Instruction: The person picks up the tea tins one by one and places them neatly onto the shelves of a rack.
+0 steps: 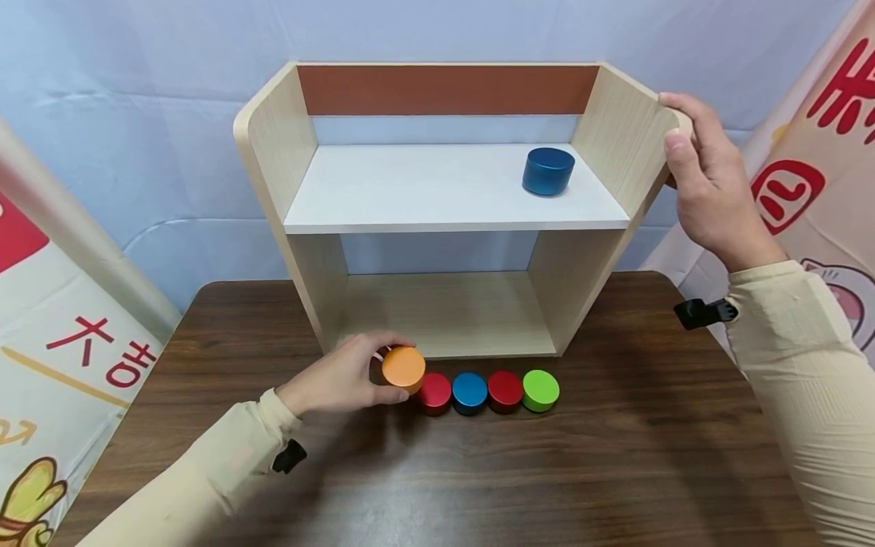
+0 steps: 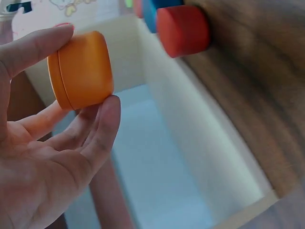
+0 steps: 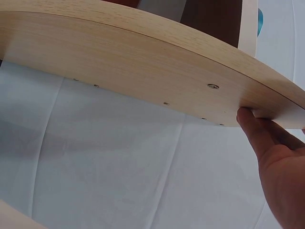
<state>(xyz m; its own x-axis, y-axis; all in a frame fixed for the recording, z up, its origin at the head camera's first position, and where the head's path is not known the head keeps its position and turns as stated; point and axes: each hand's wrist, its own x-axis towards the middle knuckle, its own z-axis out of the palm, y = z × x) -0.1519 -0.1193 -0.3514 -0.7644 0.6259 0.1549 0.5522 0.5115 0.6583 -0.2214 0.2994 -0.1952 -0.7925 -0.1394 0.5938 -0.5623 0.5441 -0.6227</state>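
At the front edge of the wooden shelf unit (image 1: 437,228), the left hand (image 1: 338,377) pinches the orange tin (image 1: 403,368) just beside the red tin (image 1: 434,392), which it could knock, while the right hand (image 1: 707,182) grips the unit's side panel.

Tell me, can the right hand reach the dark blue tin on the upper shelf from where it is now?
Probably yes: the right hand grips the shelf's side panel close to the blue tin, and the shelf is open in front, though it must first release the panel.
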